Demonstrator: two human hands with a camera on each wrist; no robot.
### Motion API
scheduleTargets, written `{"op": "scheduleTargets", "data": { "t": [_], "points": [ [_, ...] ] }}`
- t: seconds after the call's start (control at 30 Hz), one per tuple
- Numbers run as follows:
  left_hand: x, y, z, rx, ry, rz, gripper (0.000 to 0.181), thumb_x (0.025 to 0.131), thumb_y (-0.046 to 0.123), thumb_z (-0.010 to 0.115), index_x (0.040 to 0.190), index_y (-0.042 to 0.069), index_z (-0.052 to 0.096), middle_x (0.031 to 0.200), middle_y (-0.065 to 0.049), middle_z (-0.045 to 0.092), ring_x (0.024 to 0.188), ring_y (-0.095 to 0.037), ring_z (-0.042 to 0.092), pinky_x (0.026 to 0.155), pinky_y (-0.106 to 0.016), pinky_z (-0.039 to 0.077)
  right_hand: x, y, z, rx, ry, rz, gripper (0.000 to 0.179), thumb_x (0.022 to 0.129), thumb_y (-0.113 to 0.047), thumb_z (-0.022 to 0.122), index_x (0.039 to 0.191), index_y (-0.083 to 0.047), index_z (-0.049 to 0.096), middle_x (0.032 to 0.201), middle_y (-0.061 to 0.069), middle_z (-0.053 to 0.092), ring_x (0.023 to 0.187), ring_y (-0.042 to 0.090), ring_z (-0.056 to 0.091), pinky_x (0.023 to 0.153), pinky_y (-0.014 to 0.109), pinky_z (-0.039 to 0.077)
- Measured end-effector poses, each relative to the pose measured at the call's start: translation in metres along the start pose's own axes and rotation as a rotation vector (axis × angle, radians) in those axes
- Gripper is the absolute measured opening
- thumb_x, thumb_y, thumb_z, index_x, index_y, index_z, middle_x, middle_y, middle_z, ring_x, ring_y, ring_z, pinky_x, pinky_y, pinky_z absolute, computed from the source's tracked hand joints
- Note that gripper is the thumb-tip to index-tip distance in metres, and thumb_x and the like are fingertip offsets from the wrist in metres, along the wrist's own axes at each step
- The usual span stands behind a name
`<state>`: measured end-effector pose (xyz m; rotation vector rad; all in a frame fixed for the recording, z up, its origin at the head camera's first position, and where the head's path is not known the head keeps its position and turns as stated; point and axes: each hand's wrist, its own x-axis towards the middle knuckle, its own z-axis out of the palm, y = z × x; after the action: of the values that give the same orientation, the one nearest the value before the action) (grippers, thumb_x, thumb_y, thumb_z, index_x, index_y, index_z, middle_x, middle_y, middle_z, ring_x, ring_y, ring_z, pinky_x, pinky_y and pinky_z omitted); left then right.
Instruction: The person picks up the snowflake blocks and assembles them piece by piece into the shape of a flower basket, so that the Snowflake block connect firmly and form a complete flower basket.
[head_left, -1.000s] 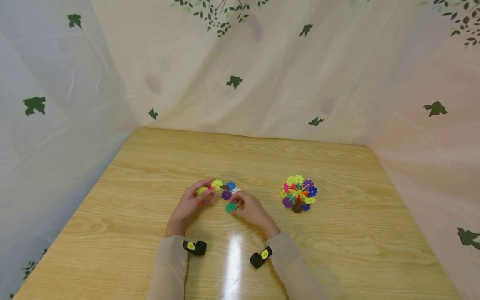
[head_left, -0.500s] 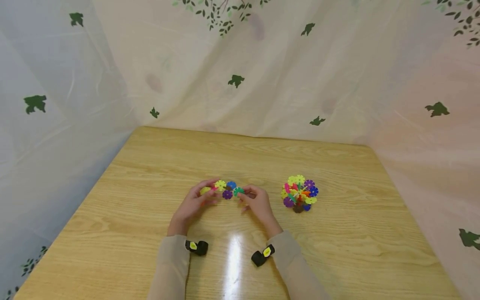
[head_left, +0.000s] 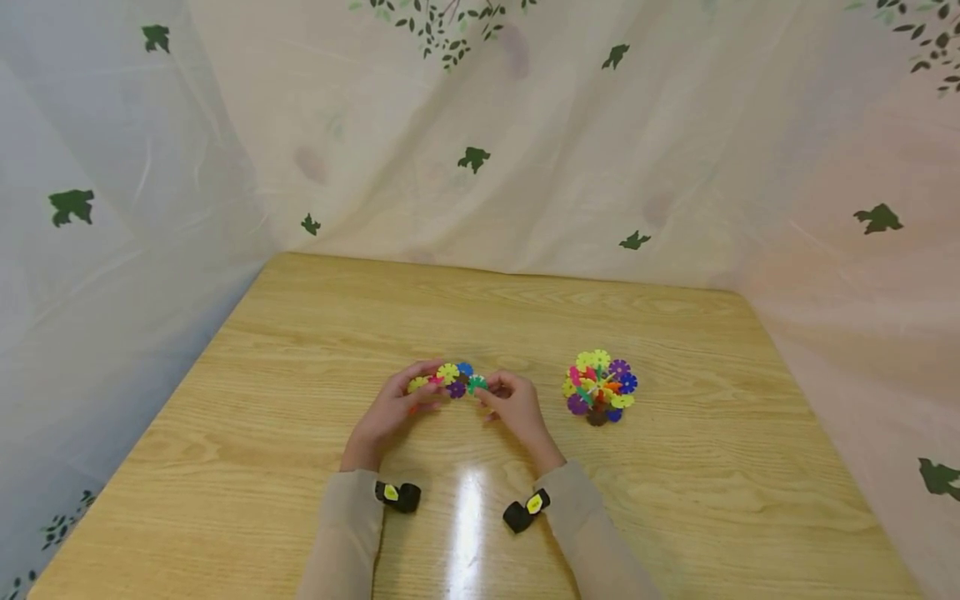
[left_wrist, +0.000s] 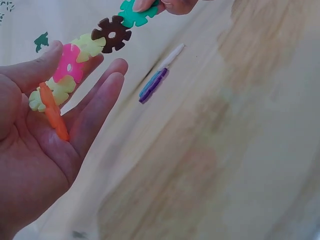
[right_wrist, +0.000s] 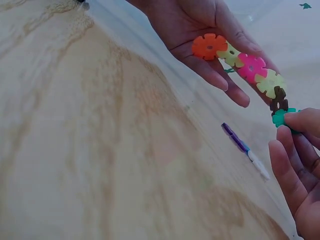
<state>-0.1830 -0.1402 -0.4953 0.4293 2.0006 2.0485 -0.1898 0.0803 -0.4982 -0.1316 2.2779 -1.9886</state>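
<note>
My left hand pinches a chain of notched plastic flower discs at its pink disc. An orange disc sits at the chain's palm end, then yellow, pink and yellow, with a brown disc at the far end. My right hand pinches a green disc between thumb and finger, its edge against the brown disc; whether the slots interlock I cannot tell. Below them on the table lie a purple disc, a blue disc and a white disc.
A round cluster of joined multicoloured flower discs stands on the wooden table, right of my right hand. Patterned cloth hangs behind the table and along both sides. Each wrist wears a black camera band.
My right hand has lifted the green disc up and slightly right, then holds nearly still. My left hand has shifted right with the chain, bringing the brown end to the green disc.
</note>
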Motion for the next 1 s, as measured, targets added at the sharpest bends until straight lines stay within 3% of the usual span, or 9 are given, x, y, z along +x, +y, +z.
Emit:
{"op": "scheduleTargets", "data": {
  "t": [0.2,0.4,0.63,1.0],
  "points": [
    [0.001,-0.001,0.003,-0.017,-0.015,-0.028,0.041,0.102,0.012,0.046,0.143,0.005,0.043,0.145,-0.021,0.044,0.116,-0.031,0.061,0.091,-0.033,0.057,-0.010,-0.018,-0.001,-0.005,-0.016,-0.022,0.012,0.088,0.000,0.068,0.090,0.010,0.063,0.076,0.011,0.065,0.068,0.017,0.062,0.056,0.035,0.061],
    [0.001,-0.003,0.004,0.005,-0.019,-0.032,0.042,0.101,0.006,0.046,0.143,0.005,0.042,0.149,-0.020,0.038,0.122,-0.038,0.052,0.091,-0.035,0.058,-0.013,-0.020,0.000,0.016,-0.009,-0.040,0.012,0.088,0.000,0.067,0.089,0.011,0.062,0.080,0.026,0.063,0.067,0.017,0.062,0.055,0.034,0.060],
    [0.001,-0.004,0.004,0.001,-0.031,-0.038,0.041,0.102,0.009,0.046,0.143,0.007,0.041,0.149,-0.019,0.037,0.120,-0.035,0.055,0.092,-0.035,0.058,0.001,0.002,-0.001,0.038,0.002,-0.022,0.013,0.087,0.000,0.069,0.088,0.011,0.063,0.072,0.005,0.063,0.065,0.016,0.062,0.055,0.035,0.061],
    [0.001,-0.002,0.004,-0.005,-0.047,-0.046,0.040,0.103,0.009,0.043,0.143,0.006,0.040,0.146,-0.021,0.037,0.124,-0.040,0.053,0.090,-0.037,0.058,0.003,0.011,0.001,0.103,-0.004,-0.038,0.015,0.088,0.000,0.067,0.086,0.013,0.059,0.066,0.001,0.060,0.058,0.010,0.059,0.052,0.027,0.059]
  ]
}}
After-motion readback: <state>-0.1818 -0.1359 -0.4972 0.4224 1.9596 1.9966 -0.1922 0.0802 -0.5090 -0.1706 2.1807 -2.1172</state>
